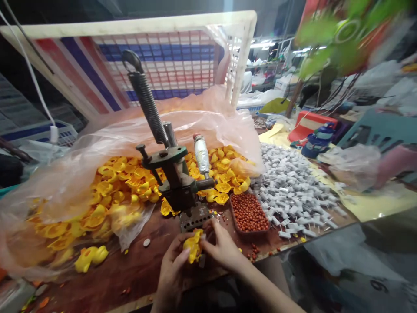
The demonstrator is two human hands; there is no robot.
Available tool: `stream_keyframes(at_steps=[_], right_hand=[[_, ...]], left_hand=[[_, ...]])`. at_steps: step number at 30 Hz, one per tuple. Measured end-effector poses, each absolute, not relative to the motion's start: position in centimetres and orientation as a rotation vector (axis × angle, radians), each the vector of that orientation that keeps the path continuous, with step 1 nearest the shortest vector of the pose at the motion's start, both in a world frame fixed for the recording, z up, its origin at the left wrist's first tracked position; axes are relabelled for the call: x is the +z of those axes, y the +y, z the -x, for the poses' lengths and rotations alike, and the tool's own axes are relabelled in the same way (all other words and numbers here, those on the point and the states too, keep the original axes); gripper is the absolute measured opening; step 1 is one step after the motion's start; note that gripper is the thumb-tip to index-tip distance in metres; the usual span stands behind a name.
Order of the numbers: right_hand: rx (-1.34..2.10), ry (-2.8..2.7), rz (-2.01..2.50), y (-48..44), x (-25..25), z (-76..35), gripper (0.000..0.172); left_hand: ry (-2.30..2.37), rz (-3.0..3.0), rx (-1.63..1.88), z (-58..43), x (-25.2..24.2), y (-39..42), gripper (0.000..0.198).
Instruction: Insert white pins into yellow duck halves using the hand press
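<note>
- Clamping yellow shell in left hand, just before press.
- Bringing right hand against its edge, perhaps pinching, hard to tell.
- Working near red beads.

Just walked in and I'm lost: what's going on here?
A person's left hand holds a yellow piece, with the right hand at its edge, in front of a press. More yellow pieces lie in the mouth of a plastic bag behind the press. To the right are a tray of reddish beads and a heap of grey parts.
</note>
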State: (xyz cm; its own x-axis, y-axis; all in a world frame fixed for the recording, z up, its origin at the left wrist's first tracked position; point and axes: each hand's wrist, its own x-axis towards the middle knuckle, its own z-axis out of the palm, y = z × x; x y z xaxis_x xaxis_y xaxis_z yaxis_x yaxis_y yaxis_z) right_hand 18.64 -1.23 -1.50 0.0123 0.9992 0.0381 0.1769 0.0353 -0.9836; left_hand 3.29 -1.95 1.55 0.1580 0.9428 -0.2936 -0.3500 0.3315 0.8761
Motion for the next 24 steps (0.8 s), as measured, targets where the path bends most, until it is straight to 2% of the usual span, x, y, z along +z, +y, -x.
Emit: stream_keyframes(at_steps=[2,4,8,12,14,17,19,21,24], right_hand=[[1.467,-1.271,1.189,-1.2,-1.1,-19.2,0.044],[1.66,-1.257,1.093,-1.4,-0.8,-19.6,0.05],[1.506,-1.442,1.146,-2.0,-0.9,-20.0,0.042],[1.53,-1.483,1.095,-2.0,-1.9,-19.6,0.026],[1.466,-1.319,1.142,-1.8,-2.3,-19.1,0.02],[1.274,-1.075,1.256,-1.6,-2.6,-18.2,0.012],[1.19,-1.044,1.287,-1.7,-2.4,-18.0,0.011],[1.244,-1.152,1.26,-1.9,-2.0,-18.4,0.014],[1.307,-1.488,1.263,-1.1,-0.9,-21.4,0.014]], left_hand=[[1.006,-0.747,0.974,-2.4,1.8,-1.7,0.037],[1.012,-0.679,0.943,-1.6,1.8,-1.4,0.04],[1.058,-0.503,0.973,-1.4,1.6,-1.1,0.045],[1.063,-0.502,0.979,-2.6,0.9,-1.2,0.046],[1.144,-0.689,1.154,-3.2,-0.2,-1.6,0.044],[1.29,-1.299,1.466,-3.8,-2.8,-2.3,0.041],[1.29,-1.692,1.443,-3.9,-4.6,-2.8,0.03],[1.259,-1.851,1.362,-3.7,-5.9,-3.1,0.02],[1.25,-1.829,1.337,-2.8,-6.4,-3.5,0.022]])
